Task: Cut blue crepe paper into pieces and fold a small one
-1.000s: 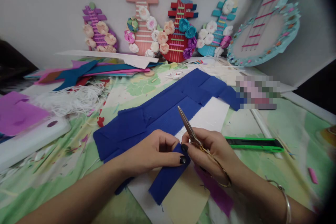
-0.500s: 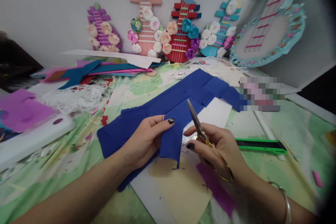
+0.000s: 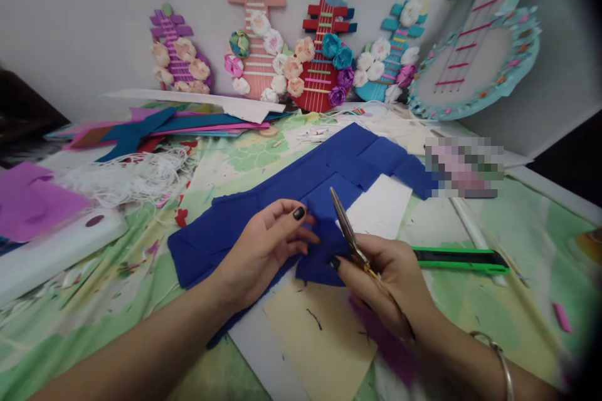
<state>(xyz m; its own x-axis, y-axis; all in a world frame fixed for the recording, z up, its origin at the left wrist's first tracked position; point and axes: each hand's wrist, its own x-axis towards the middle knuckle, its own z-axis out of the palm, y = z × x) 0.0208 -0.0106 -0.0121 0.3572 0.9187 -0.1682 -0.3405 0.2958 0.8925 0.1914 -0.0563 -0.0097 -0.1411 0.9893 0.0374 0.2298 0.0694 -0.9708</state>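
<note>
1. Over green floral cloth (image 3: 207, 376), grasping gold-handled scissors (image 3: 348, 229) in the right hand (image 3: 390, 276), blades angled up and away, thumb at the edge of a small blue crepe-paper piece (image 3: 322, 263).
2. Beside that piece, curling the fingers of the left hand (image 3: 268, 244) loosely, with thumb raised; impossible to tell whether pinching or released.
3. Between both hands, above a cream card (image 3: 324, 338) bearing dark marks or scraps, too small to read: the small piece, partly merging with a large blue crepe-paper sheet (image 3: 226, 219) behind.
4. Beyond the right hand, near a white card (image 3: 383, 207): a green-and-black utility knife (image 3: 461, 258), lying flat, any lettering too small to read.
5. Along the wall, propped upright: flower-trimmed model lutes (image 3: 320, 75) in purple, peach, red and turquoise.
6. To the left: tangled white string (image 3: 132, 175) and magenta paper (image 3: 37, 200).
</note>
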